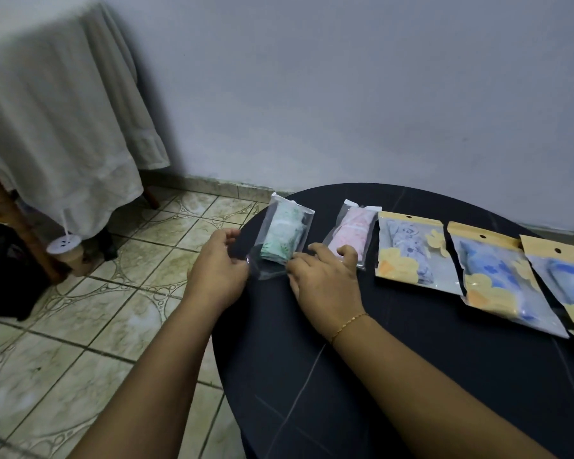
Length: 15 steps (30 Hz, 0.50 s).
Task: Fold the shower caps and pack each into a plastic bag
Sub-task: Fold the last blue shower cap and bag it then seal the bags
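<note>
— What is cut off?
— The rightmost yellow-topped bag runs past the right edge.
— And hidden?
— The right hand covers the pink bag's near end; the green bag's print is blurred.

I'm seeing a matt black table; on it, clear glossy plastic bags are holding soft printed caps. Left of the table, glazed floor tiles are shining beneath draped white cloth.
</note>
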Motion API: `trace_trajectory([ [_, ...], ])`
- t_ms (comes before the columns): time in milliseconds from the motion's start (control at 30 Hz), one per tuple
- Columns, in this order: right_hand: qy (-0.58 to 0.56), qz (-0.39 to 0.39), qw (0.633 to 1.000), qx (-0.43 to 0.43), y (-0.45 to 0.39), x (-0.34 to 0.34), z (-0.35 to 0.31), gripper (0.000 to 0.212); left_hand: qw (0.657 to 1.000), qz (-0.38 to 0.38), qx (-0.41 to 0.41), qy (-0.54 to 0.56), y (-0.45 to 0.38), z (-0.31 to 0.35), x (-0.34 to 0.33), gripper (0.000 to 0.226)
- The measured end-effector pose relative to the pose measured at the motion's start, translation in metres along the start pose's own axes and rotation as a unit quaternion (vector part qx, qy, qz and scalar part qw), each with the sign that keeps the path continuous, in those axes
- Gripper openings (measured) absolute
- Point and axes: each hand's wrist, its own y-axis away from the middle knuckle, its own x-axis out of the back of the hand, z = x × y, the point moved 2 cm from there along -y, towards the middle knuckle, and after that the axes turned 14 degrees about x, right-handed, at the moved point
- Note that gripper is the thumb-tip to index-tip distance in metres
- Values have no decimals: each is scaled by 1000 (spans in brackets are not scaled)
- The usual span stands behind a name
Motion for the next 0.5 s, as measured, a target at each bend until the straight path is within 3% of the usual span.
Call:
trace_trajectory([
  [100,-20,14,999,25,11,11,-3,11,974,48,-154,-157,19,5,6,69],
  [200,-39,26,997,54,25,28,-5,7,938,1,-274,-212,44,6,4,75],
  [333,-59,22,995,74,52,49,-4,8,917,-79,-299,-250,68,-1,1,80],
  [500,-63,6,993,104,90,79,1,18,906,-122,-327,-240,99,-5,0,81],
])
